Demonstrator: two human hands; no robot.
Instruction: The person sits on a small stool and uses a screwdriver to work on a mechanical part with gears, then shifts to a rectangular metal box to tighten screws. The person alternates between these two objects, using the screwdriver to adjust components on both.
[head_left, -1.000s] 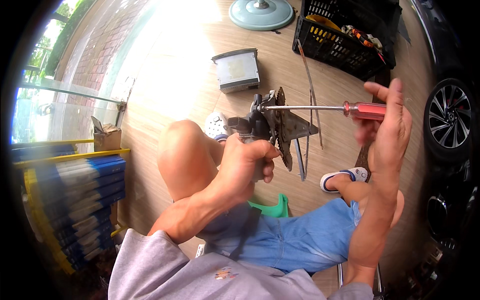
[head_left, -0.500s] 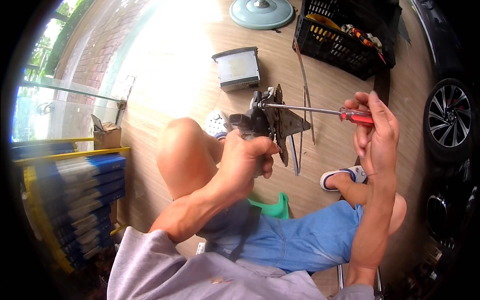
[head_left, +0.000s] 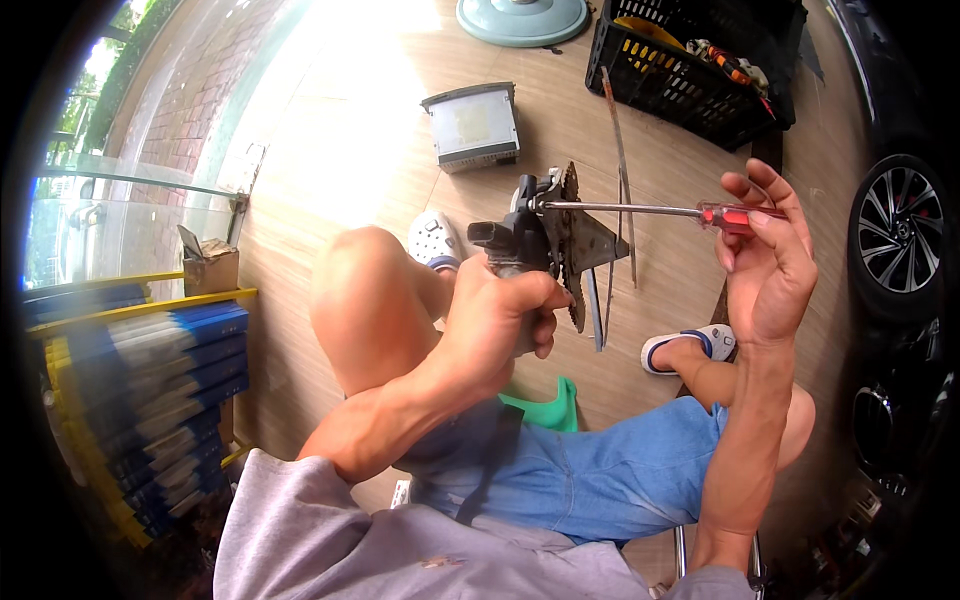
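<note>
My left hand [head_left: 490, 315] is wrapped round the lower part of a dark, grip-shaped tool [head_left: 516, 236] and holds it up in front of my knees. On the tool's right side sit a toothed metal disc [head_left: 572, 195] and a pointed metal plate [head_left: 598, 243]. Out to the right, my right hand [head_left: 775, 275] holds a screwdriver [head_left: 728, 216] by its clear red handle, between thumb and fingers, with two fingers raised. Its long shaft lies nearly level, and the tip meets the tool near the top of the disc. The exact seat of the tip is too small to make out.
A grey metal box-shaped unit [head_left: 472, 128] lies on the floor ahead. Beyond it are a pale blue round base [head_left: 525, 22] and a black crate [head_left: 650, 85] with tools. Thin metal strips [head_left: 618, 135] lie nearby. A car wheel [head_left: 900, 225] stands at right, stacked blue-white packs [head_left: 190, 365] at left.
The tool and screwdriver have shifted slightly right. My right hand's fingers have moved round the handle, the thumb now lying along it. The screwdriver still reaches the tool.
</note>
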